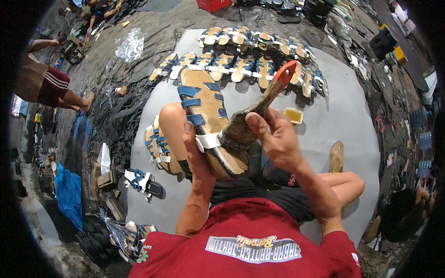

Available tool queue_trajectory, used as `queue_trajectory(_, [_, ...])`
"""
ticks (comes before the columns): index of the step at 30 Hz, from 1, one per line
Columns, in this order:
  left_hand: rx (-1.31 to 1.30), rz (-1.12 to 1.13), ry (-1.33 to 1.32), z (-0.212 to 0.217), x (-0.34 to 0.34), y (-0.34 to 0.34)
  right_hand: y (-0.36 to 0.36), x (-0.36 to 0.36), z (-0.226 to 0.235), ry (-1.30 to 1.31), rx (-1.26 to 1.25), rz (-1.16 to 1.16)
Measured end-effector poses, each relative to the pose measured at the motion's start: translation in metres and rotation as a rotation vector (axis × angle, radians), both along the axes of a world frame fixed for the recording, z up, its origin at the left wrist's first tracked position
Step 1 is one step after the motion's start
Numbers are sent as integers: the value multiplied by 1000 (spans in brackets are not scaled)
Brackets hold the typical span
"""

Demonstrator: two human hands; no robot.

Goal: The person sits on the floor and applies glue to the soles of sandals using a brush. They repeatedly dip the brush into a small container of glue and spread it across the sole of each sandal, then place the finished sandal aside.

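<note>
Fingers of the left hand (194,148) clamp the heel end of a tan sandal (207,116) with blue straps, its toe pointing to eleven o'clock. Right hand (273,136), at three o'clock of the sandal, closes around a glue-caked brush (259,111) whose red tip (285,73) points to one o'clock, above the row of finished sandals (241,65).

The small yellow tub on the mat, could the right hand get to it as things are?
Probably yes, but not freely: the yellow tub lies uncovered just beyond the right hand, with bare mat around it, but that hand is gripping a red-tipped tool.
</note>
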State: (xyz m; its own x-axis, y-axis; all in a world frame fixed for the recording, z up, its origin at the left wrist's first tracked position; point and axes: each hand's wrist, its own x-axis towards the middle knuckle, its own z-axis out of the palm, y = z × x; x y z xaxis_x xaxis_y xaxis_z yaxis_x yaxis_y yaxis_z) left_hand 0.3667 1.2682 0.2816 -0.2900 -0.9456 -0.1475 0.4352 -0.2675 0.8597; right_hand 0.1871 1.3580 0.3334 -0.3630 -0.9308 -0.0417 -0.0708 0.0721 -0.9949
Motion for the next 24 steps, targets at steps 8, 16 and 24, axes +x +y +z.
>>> queue_trajectory(8, [-28, 24, 97, -7, -1, -8, 24, -10, 1, -98, -65, -102])
queue_trajectory(16, [88, -16, 246, -11, -13, -19, 32, 10, 7, 157, -210, 295])
queue_trajectory(24, [116, -115, 124, -15, -16, 14, -19, 14, 4, 338, -364, 50])
